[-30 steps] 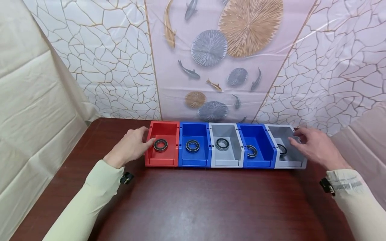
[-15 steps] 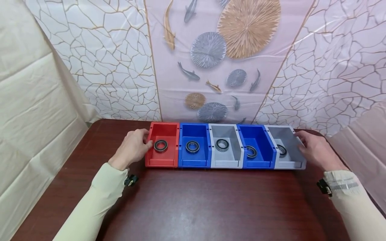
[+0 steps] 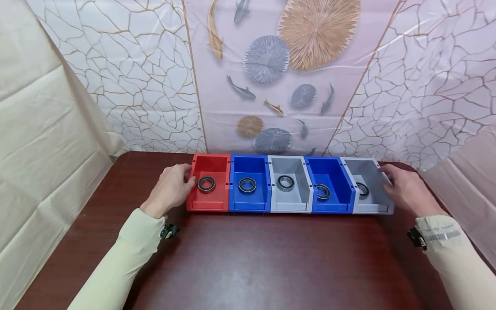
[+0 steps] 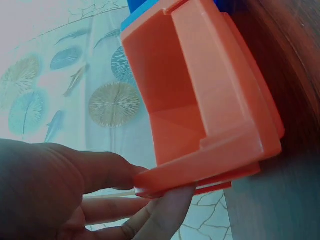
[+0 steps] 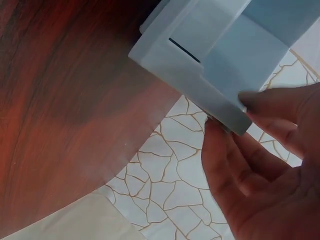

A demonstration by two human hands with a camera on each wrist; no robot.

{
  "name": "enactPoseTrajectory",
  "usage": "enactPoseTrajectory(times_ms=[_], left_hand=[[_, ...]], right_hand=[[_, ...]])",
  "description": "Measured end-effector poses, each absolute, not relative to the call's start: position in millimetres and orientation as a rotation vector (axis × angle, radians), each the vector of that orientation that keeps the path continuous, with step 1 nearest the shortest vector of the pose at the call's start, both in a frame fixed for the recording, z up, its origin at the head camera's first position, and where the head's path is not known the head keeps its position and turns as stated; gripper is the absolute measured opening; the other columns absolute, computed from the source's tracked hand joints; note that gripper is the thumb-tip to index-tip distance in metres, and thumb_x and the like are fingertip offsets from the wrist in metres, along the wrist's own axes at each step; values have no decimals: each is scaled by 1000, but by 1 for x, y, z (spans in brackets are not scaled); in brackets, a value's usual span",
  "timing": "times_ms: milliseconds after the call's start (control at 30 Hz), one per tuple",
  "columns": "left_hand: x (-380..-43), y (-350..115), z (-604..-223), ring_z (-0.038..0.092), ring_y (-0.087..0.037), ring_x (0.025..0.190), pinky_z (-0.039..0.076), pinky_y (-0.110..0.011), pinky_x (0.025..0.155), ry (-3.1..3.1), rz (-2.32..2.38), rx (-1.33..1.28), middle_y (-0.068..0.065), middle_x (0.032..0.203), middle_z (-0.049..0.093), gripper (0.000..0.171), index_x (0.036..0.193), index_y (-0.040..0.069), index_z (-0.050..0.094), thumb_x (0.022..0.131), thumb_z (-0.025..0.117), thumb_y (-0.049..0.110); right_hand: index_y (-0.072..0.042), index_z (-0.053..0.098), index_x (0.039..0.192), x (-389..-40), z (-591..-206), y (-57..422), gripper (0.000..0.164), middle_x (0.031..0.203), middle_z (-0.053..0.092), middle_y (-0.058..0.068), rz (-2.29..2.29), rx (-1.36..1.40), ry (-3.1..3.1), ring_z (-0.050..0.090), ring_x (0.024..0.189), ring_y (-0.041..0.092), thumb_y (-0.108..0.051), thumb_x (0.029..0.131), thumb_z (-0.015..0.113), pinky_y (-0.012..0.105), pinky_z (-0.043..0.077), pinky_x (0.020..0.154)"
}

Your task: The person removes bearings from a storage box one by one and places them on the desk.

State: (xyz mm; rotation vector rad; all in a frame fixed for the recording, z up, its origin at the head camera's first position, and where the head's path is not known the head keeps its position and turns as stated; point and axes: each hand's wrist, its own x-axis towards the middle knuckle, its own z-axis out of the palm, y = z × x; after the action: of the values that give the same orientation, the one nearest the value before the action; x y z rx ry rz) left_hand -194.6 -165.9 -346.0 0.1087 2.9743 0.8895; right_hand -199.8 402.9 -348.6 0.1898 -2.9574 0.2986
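Note:
A row of open-front bins stands side by side at the back of the table. My left hand (image 3: 170,189) pinches the left side wall of the red bin (image 4: 220,65), thumb at its rim and fingers outside. At the row's other end, my right hand (image 3: 408,191) pinches the right side wall of a grey bin (image 5: 175,65) in the same way. One black-sealed ball bearing lies in each bin: in the red one (image 3: 206,184), the blue one (image 3: 247,186), the middle grey one (image 3: 285,183), the second blue one (image 3: 323,192) and the right grey one (image 3: 362,190).
The dark red-brown table (image 3: 271,258) extends in front of the bins. Behind them hangs a patterned backdrop (image 3: 267,60) with fish and round leaves. A beige cloth (image 3: 58,129) hangs at the left.
Both hands have closed in on the outer bin walls, the thumbs drawing back from over the bins to the rims. The bins and bearings look unmoved beyond a slight shift of the view.

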Motion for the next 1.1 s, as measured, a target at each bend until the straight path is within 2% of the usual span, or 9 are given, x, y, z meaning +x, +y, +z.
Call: enactPoseTrajectory(times_ms=[167, 333, 567, 800, 1100], left_hand=[[-194, -166, -346, 64, -21, 72, 56, -28, 60, 2941, 896, 103, -19, 104, 68, 44, 140, -2, 54, 99, 61, 14], [-193, -167, -346, 64, -22, 75, 56, -27, 61, 2937, 901, 119, -19, 106, 68, 45, 142, -2, 52, 100, 60, 14], [-193, -166, -346, 65, -22, 74, 57, -28, 61, 2930, 915, 131, -18, 104, 69, 43, 140, -2, 53, 101, 59, 14], [-191, -165, -348, 64, -22, 75, 58, -28, 61, 2926, 907, 120, -19, 104, 67, 41, 138, -2, 54, 100, 60, 14], [-192, -165, -347, 63, -21, 69, 57, -28, 59, 2934, 907, 158, -18, 95, 67, 36, 131, -3, 57, 100, 60, 14]], right_hand=[[7, 63, 117, -202, -347, 406, 37, 112, 61, 36, 242, 314, -2891, 56, 101, 51, -6, 84, 73, 65, 44, 86], [3, 69, 109, -202, -345, 406, 36, 117, 59, 31, 200, 536, -2790, 51, 106, 50, -4, 76, 81, 63, 41, 89], [-2, 69, 119, -203, -334, 404, 49, 121, 59, 24, 144, 614, -2886, 53, 110, 42, -10, 75, 87, 61, 44, 92], [-6, 68, 121, -211, -328, 403, 58, 118, 62, 19, 102, 795, -2865, 58, 107, 37, -13, 69, 92, 57, 50, 88], [-9, 66, 128, -212, -326, 395, 59, 128, 59, 19, 62, 761, -2993, 57, 116, 37, -19, 75, 89, 58, 52, 92]])
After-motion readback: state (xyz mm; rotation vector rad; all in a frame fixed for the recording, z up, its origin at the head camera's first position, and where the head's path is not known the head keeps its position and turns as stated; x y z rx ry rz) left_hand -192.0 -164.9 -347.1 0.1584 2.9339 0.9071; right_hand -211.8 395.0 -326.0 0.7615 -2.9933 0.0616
